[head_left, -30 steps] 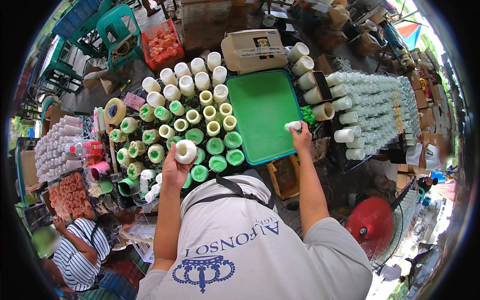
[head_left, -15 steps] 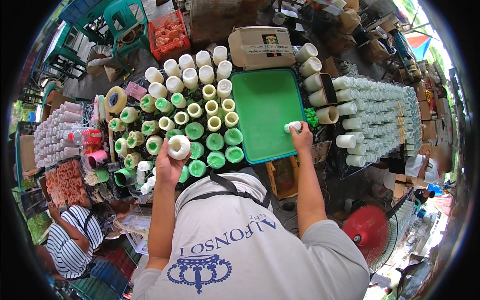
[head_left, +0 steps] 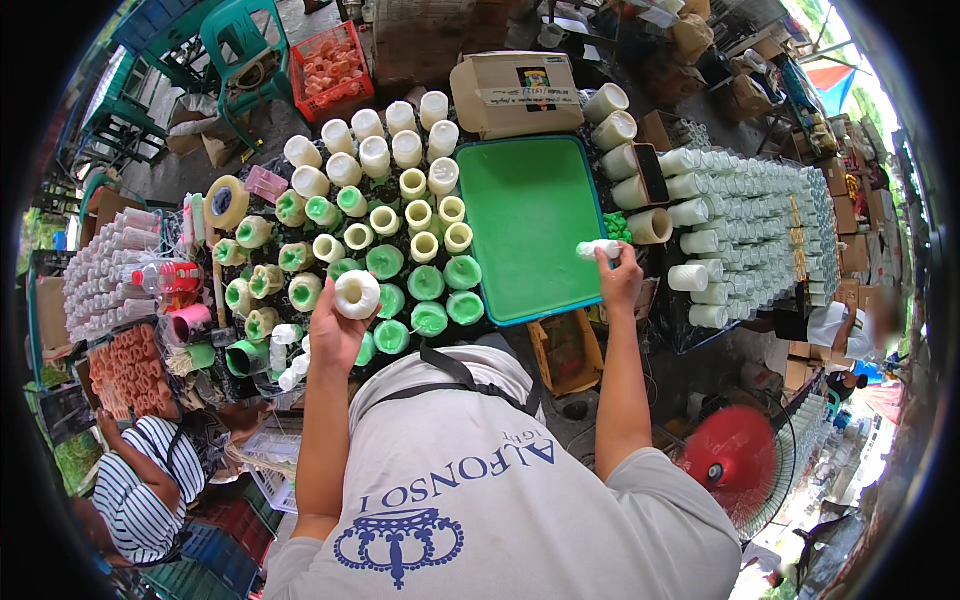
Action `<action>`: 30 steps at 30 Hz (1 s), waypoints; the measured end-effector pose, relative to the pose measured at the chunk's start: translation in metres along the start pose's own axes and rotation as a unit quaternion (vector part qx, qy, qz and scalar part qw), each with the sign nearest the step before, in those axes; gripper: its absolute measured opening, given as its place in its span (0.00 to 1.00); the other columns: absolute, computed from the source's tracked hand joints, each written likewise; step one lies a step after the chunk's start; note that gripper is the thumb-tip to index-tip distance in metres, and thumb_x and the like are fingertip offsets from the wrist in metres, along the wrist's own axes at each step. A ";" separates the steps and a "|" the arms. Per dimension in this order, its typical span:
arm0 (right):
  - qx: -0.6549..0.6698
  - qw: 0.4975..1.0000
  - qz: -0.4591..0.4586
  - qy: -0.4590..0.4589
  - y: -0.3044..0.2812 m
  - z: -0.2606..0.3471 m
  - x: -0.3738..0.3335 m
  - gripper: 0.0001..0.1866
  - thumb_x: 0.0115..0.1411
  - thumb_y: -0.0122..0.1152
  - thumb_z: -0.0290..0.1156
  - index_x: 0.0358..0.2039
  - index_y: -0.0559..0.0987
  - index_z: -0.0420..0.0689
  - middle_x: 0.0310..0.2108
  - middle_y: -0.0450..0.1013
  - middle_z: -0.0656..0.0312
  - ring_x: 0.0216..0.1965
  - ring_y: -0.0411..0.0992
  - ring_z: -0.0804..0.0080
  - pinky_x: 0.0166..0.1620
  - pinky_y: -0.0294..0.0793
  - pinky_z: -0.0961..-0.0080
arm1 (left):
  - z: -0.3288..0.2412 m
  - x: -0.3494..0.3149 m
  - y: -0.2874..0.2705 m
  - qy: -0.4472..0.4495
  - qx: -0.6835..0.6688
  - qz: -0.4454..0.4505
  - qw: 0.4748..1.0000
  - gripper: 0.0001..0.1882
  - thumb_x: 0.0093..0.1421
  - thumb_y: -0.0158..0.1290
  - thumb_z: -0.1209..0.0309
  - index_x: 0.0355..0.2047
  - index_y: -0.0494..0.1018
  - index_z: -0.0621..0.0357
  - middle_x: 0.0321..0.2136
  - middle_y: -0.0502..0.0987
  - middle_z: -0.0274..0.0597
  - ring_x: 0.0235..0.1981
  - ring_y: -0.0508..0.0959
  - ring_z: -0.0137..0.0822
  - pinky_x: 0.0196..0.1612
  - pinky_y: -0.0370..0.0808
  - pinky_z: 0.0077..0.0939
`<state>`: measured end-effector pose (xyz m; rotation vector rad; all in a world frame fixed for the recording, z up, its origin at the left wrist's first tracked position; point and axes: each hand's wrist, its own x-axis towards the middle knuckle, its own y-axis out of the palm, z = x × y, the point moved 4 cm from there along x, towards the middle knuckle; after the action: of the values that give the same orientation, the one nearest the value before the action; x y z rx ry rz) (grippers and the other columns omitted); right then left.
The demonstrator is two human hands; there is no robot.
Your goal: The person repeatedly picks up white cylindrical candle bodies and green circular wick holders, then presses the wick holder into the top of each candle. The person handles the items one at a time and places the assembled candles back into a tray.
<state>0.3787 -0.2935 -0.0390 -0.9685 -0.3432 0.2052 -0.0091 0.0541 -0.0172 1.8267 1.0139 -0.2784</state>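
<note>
My left hand (head_left: 335, 332) is wrapped round a cream, wax-like hollow cylinder (head_left: 345, 295), its round opening facing up. Just in front of that hand stand cups filled with green (head_left: 429, 319) and cream hollow cylinders (head_left: 424, 247). Over the right side of a green tray (head_left: 525, 220), my right hand (head_left: 622, 278) pinches a small white cylindrical piece (head_left: 598, 249) between thumb and fingers. The tray has a blue rim and a flat green surface. Close by the right hand are a clump of small green pieces (head_left: 617, 228) and a cream cylinder (head_left: 651, 227) lying on its side.
Rows of clear-white cups (head_left: 740, 210) fill the right side, with a phone (head_left: 650, 174) near them. Behind the tray sits a cardboard box (head_left: 515, 95). A red fan (head_left: 730, 460) stands at the lower right. Another person in a striped shirt (head_left: 150, 490) is at the lower left.
My right hand has shifted slightly right, and the white piece in it has turned so more of its length shows. The left hand holds its cylinder almost unmoved. The view has shifted slightly.
</note>
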 end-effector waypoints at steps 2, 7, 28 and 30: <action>-0.027 0.998 0.026 -0.054 0.014 0.011 -0.004 0.22 0.60 0.72 0.41 0.48 0.80 0.39 0.36 0.82 0.47 0.39 0.81 0.48 0.44 0.78 0.56 | 0.001 0.002 0.000 0.000 0.010 0.007 1.000 0.26 0.76 0.45 0.51 0.59 0.70 0.61 0.57 0.78 0.52 0.56 0.80 0.45 0.56 0.80 0.44; -0.089 0.988 0.090 -0.089 0.050 0.018 -0.011 0.25 0.61 0.71 0.45 0.52 0.78 0.44 0.37 0.80 0.51 0.41 0.78 0.50 0.52 0.71 0.53 | 0.003 0.001 0.000 0.000 0.022 0.012 1.000 0.26 0.76 0.44 0.51 0.60 0.70 0.61 0.58 0.78 0.52 0.56 0.80 0.44 0.57 0.79 0.44; 0.010 0.999 0.003 -0.048 0.025 0.014 0.005 0.23 0.60 0.73 0.41 0.48 0.79 0.37 0.38 0.83 0.50 0.38 0.82 0.50 0.43 0.79 0.57 | -0.001 -0.008 -0.016 0.027 0.003 -0.013 1.000 0.24 0.76 0.45 0.53 0.59 0.70 0.60 0.57 0.79 0.49 0.56 0.80 0.42 0.56 0.79 0.45; 0.158 0.987 -0.021 -0.001 0.013 -0.003 0.010 0.22 0.62 0.72 0.41 0.47 0.78 0.36 0.38 0.83 0.54 0.37 0.82 0.57 0.42 0.80 0.62 | 0.000 -0.007 -0.018 0.029 0.005 -0.016 0.999 0.25 0.75 0.46 0.52 0.59 0.71 0.59 0.56 0.79 0.48 0.56 0.80 0.43 0.56 0.79 0.45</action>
<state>0.3888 -0.2857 -0.0495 -0.6482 -0.3203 0.2151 -0.0263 0.0531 -0.0248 1.8379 1.0858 -0.2509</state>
